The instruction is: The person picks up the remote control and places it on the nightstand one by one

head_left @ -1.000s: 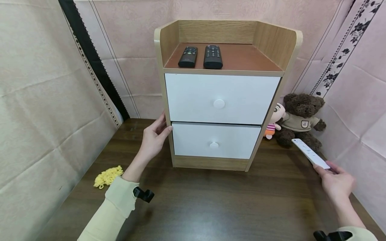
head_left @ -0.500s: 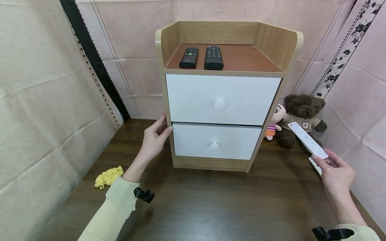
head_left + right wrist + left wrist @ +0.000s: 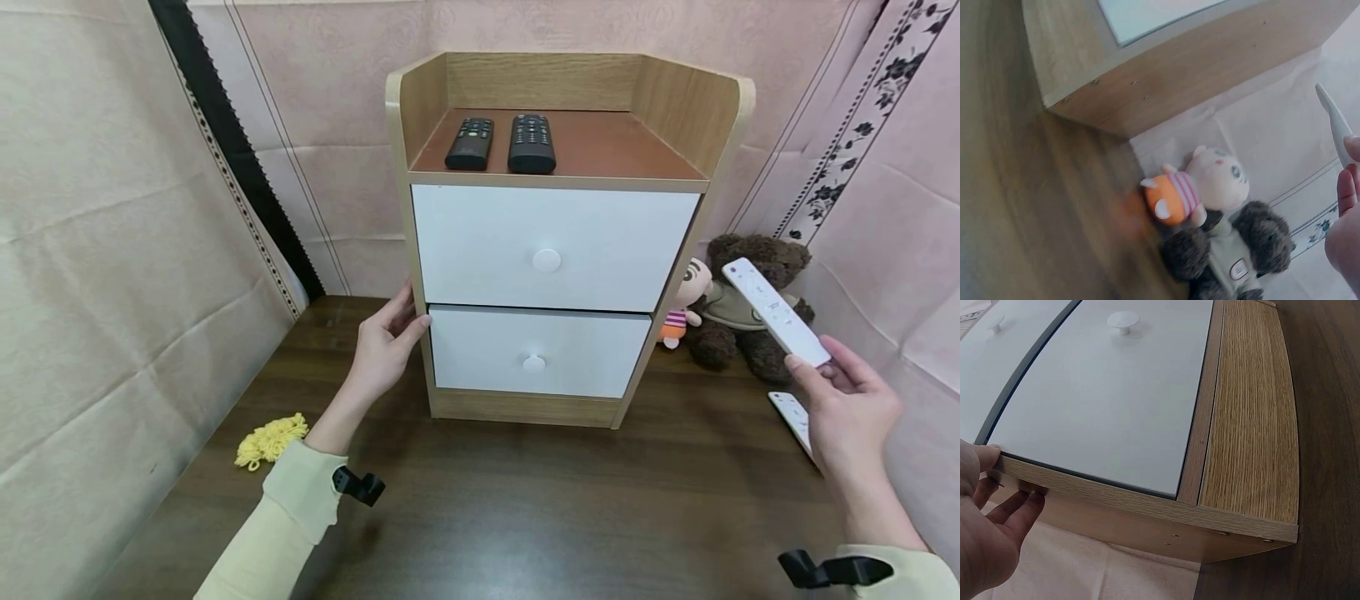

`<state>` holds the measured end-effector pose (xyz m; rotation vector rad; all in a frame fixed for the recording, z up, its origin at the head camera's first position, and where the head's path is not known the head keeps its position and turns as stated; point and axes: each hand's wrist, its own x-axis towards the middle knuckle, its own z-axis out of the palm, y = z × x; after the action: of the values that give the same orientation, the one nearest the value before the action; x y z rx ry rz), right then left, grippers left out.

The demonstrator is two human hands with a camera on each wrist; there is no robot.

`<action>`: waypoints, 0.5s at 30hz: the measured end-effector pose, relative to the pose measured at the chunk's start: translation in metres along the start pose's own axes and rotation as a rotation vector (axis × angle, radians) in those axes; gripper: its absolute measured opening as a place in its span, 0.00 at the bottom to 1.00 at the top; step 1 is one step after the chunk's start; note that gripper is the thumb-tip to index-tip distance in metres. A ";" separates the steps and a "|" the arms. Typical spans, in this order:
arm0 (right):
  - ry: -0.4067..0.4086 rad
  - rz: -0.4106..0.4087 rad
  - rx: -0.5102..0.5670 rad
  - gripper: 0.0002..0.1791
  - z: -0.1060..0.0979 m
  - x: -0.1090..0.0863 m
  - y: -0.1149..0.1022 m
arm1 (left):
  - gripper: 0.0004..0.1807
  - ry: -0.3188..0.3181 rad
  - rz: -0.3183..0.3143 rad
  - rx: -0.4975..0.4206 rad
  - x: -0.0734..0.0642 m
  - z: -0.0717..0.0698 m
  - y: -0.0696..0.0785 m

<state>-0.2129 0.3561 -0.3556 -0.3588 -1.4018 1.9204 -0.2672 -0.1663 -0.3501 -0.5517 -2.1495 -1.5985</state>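
My right hand (image 3: 855, 408) pinches one end of a slim white remote control (image 3: 776, 310), raised off the table with its far end tilted up. In the right wrist view this remote (image 3: 1333, 122) shows edge-on. My left hand (image 3: 381, 340) holds the left front edge of a wooden cabinet (image 3: 525, 408) with two white drawers, both closed. In the left wrist view the thumb lies on the front edge and the fingertips (image 3: 1036, 499) touch the side panel. A second white remote (image 3: 791, 417) lies on the table, partly hidden behind my right hand.
Two black remotes, a smaller one (image 3: 470, 143) and a larger one (image 3: 531, 143), lie on the cabinet's brown top. A brown teddy bear (image 3: 723, 312) and a pink-headed doll (image 3: 678, 317) sit right of it. Yellow yarn (image 3: 268, 440) lies at left. Cloth walls (image 3: 892, 275) surround the table.
My right hand has lifted the white remote up from the table, uncovering the second white remote beneath it. The left hand stays on the cabinet's edge.
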 end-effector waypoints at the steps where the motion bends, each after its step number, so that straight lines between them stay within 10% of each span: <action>1: -0.005 -0.016 0.029 0.25 0.002 -0.001 -0.002 | 0.34 0.000 0.000 0.001 0.000 0.000 0.000; 15: -0.139 -0.251 0.372 0.26 0.032 -0.014 -0.029 | 0.34 0.003 -0.002 0.014 0.000 0.000 0.000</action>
<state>-0.2107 0.3280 -0.3206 0.1241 -1.0816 1.9688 -0.2670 -0.1664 -0.3498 -0.5426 -2.1584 -1.5831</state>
